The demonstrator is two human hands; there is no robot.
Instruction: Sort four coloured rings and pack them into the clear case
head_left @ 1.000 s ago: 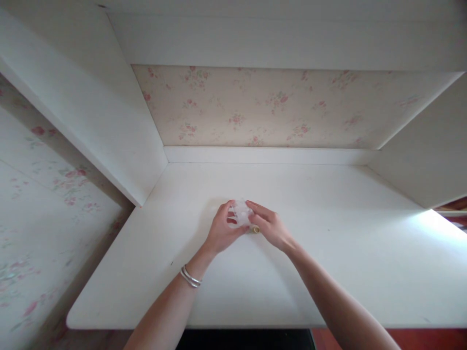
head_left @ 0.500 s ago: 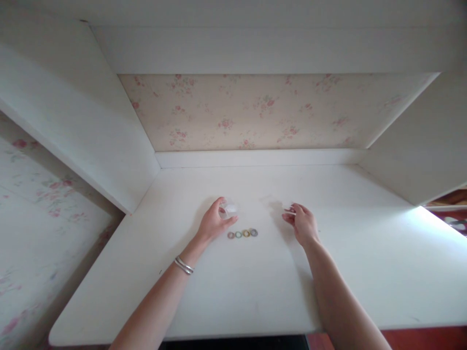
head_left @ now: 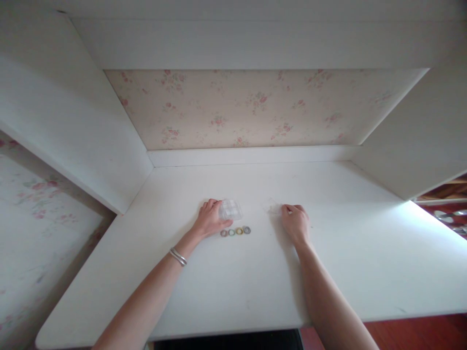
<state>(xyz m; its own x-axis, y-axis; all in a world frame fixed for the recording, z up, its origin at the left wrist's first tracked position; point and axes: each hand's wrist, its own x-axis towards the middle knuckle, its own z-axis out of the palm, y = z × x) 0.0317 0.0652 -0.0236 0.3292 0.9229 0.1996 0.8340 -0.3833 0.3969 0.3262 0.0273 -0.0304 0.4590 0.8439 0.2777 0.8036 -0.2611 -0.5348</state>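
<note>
My left hand (head_left: 212, 218) is closed around the left side of a small clear plastic box (head_left: 230, 209), which rests on the white tabletop and seems to have compartments. Just in front of the box lies a row of several small rings (head_left: 239, 231), coloured pinkish, pale green, yellow and grey; their exact kind is too small to tell. Farther right, my right hand (head_left: 295, 221) pinches the edge of a thin clear plastic piece (head_left: 273, 207), low over the table. Its outline is faint, and my fingers hide part of it.
The white desk (head_left: 255, 287) has a raised back strip (head_left: 251, 155) below flowered wallpaper (head_left: 255, 107). White panels stand at the left (head_left: 83, 121) and right (head_left: 412, 141). Beyond the right edge are shiny metallic items (head_left: 450, 216) on something red.
The box has tipped down, so its gridded face shows. My right hand has lowered and turned, with the clear piece now near the tabletop. The whole view has shifted slightly.
</note>
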